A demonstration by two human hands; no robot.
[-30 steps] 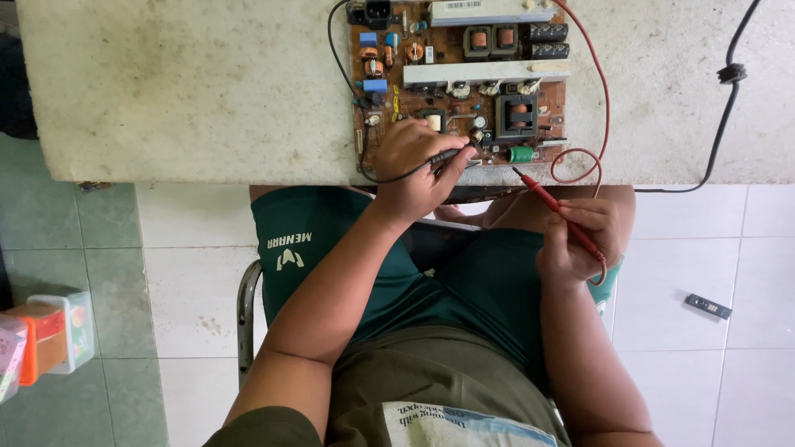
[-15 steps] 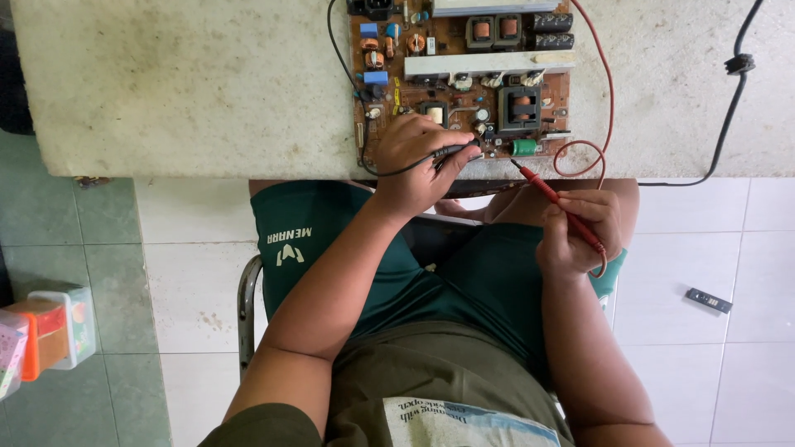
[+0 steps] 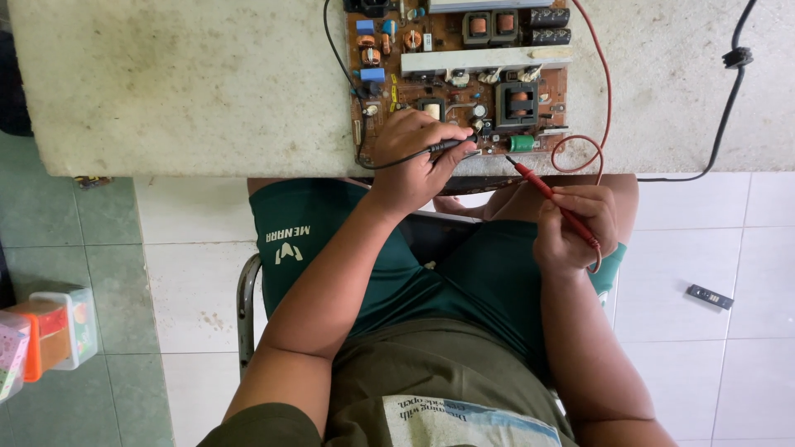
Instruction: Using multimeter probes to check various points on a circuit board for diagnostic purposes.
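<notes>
Circuit board (image 3: 464, 79), brown and crowded with parts, lies on the pale stone-like tabletop (image 3: 182, 83), near its front edge and right of the middle, and the work in hand looks like probing it with a pair of test leads.

Far left, on the green floor tiles, stand small plastic containers (image 3: 45, 335), well apart from the work. Moving right, the left hand (image 3: 414, 161) rests on the board's near edge, fingers curled and pinching the black probe (image 3: 443, 149), whose tip lies among the small parts by the board's lower middle; whether it actually touches a contact is too fine to tell. Its black lead runs up along the board's left side. Further right, the right hand (image 3: 575, 228) is held off the table above the lap, fingers pressed together around the red probe (image 3: 551, 194); that tip points at the board's edge but hangs just short of it. The red wire (image 3: 600, 99) loops over the board's right side. A black cable (image 3: 729, 74) crosses the tabletop beyond, and a small dark strip (image 3: 710, 296) lies on the white tiles.

As I judge it, one probe is placed and the second awaits; bringing it in calls for a steady, narrow aim between close-packed parts.

Counted: one board, two probes, two hands.
</notes>
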